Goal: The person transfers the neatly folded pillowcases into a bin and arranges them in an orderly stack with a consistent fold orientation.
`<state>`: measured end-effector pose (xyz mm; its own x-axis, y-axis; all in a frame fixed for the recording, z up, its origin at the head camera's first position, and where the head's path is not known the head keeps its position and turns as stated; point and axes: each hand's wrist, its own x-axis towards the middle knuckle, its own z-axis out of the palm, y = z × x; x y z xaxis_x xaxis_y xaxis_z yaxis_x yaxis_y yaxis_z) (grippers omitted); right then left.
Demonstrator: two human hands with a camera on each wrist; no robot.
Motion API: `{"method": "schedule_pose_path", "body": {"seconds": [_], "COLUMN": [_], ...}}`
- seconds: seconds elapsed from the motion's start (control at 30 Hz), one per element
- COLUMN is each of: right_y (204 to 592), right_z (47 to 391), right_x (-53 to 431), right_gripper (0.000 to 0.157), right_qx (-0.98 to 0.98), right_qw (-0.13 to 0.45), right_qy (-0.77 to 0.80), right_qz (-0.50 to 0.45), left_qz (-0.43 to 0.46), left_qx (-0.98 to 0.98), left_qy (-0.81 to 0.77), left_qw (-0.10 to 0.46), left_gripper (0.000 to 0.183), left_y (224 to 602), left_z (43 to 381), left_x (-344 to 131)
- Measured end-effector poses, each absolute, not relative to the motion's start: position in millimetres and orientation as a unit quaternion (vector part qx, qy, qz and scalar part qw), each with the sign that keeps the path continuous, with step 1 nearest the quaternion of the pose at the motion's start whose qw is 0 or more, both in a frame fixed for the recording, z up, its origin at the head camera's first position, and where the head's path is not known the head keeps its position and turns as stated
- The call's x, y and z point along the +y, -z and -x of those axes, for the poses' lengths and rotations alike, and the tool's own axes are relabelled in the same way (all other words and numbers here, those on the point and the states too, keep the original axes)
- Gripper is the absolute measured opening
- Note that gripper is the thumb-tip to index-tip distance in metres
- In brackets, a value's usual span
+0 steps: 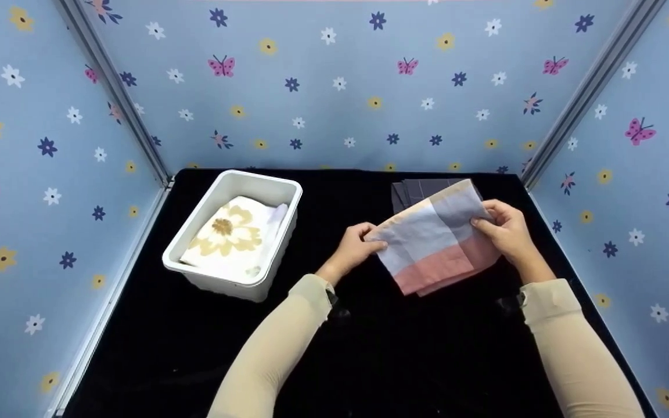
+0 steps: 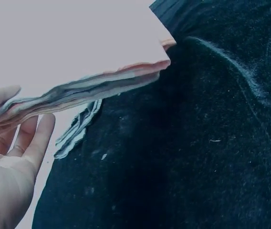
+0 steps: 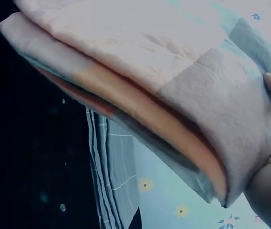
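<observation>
A folded cloth (image 1: 436, 238) in checks of pale blue, grey-blue, pink and a yellow edge is held up, tilted, between both hands. My left hand (image 1: 355, 249) pinches its left corner, thumb on top and fingers beneath, as the left wrist view shows with the layered edges (image 2: 78, 93). At the right side, my right hand (image 1: 509, 232) grips the cloth with the thumb over its front. Several thick folds (image 3: 140, 105) show in the right wrist view. Behind and partly hidden by it lies a dark grey folded cloth (image 1: 421, 188) with thin white lines.
To the left stands a white plastic bin (image 1: 175, 261) holding a folded white cloth with a tan flower (image 1: 224, 232). The black table top (image 1: 398, 354) is bordered by blue flowered panels (image 1: 334, 116) at the back and both sides.
</observation>
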<state>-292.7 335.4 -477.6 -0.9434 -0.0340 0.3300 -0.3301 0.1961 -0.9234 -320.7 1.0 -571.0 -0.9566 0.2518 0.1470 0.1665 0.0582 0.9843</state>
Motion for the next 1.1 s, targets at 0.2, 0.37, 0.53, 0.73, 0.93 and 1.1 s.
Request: {"method": "schedule_pose_path", "body": {"seconds": [0.2, 0.37, 0.53, 0.73, 0.93, 1.1], "right_y": [474, 461, 451, 445, 444, 443], "right_z": [298, 301, 301, 301, 303, 304], "right_x": [328, 317, 308, 297, 286, 275], "right_gripper": [0.022, 0.020, 0.018, 0.017, 0.015, 0.014], "right_qx": [-0.766, -0.768, -0.766, -0.768, -0.775, -0.785], "right_qw": [0.122, 0.107, 0.093, 0.073, 0.068, 0.062], "right_qy": [-0.618, -0.612, -0.610, -0.600, -0.579, -0.557], "right_qz": [-0.127, -0.155, -0.182, -0.210, -0.245, -0.263], "left_qz": [-0.164, -0.185, -0.195, -0.214, -0.234, -0.248], "left_qx": [0.722, 0.741, 0.751, 0.751, 0.752, 0.755], "left_qy": [-0.671, -0.645, -0.630, -0.622, -0.614, -0.605], "left_qw": [0.045, 0.041, 0.040, 0.048, 0.056, 0.047], "left_gripper": [0.019, 0.020, 0.022, 0.032, 0.044, 0.047], "left_y": [566, 564, 562, 554, 541, 529], "left_z": [317, 317, 316, 316, 317, 316], "left_x": [-10, -20, -27, -33, -35, -35]}}
